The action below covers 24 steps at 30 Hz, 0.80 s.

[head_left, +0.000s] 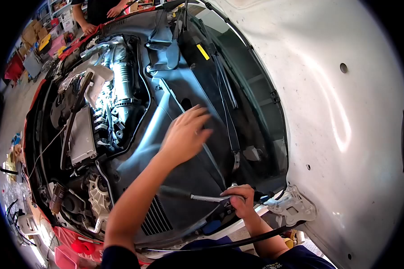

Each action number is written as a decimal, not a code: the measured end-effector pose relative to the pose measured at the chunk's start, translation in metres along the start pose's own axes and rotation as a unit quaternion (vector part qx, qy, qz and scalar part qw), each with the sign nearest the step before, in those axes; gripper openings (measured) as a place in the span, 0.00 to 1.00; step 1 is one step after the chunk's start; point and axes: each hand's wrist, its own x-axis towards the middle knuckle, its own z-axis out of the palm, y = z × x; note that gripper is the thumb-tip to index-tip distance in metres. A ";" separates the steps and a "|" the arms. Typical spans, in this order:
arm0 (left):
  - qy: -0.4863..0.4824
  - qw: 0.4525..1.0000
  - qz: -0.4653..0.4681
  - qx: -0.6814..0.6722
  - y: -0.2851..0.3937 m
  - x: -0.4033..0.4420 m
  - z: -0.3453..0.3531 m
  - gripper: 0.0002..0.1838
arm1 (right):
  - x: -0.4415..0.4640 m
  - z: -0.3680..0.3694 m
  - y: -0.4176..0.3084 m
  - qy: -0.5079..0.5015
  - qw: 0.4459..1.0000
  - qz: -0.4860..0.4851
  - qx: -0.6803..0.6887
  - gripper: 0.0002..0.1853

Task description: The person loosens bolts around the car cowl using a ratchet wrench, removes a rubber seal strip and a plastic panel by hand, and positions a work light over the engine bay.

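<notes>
Wrench [205,197] lying sideways here, its head end wrapped in the right hand [240,199], fingers closed around it, and the dark handle blurring off to the left! Up and left of that grip, the left hand [186,134] is open over the dark cowl panel [139,179], fingers loosely spread, windshield [260,103] just beyond both hands.
</notes>
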 end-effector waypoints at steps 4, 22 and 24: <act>-0.075 0.953 0.274 0.103 -0.037 0.079 0.091 0.26 | 0.002 0.000 0.000 -0.019 1.000 0.013 -0.019 0.19; -0.032 0.986 0.165 0.006 -0.059 0.056 0.105 0.20 | 0.014 -0.009 -0.011 -0.136 0.987 0.081 -0.003 0.18; -0.036 0.986 0.160 0.005 -0.060 0.056 0.104 0.21 | 0.014 -0.007 -0.012 -0.129 0.989 0.074 -0.025 0.19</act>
